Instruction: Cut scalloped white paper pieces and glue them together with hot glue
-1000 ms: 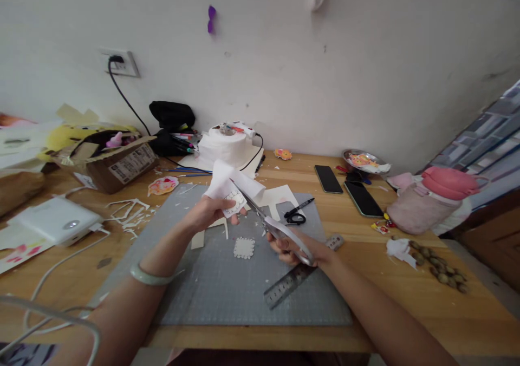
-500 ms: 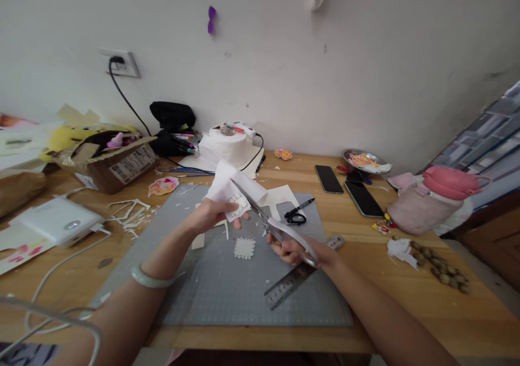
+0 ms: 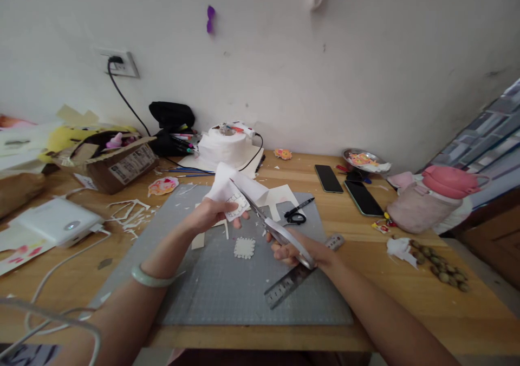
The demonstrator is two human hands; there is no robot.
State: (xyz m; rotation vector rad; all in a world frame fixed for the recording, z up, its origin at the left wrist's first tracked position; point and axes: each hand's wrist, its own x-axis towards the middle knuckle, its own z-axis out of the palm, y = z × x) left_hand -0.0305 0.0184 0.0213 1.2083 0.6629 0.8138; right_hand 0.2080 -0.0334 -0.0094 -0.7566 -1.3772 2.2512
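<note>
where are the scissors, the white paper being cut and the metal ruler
scissors (image 3: pixel 280 231), head view, on the grey handle in the right hand
white paper (image 3: pixel 224 184), head view, on its raised upper part above the left hand
metal ruler (image 3: pixel 284 288), head view, on its lower half lying on the mat

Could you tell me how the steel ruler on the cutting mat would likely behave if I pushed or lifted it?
The steel ruler lies flat on the cutting mat, so it would probably slide, not roll. It looks thin and metal, so likely stiff, and awkward to pick up off the surface.
</note>
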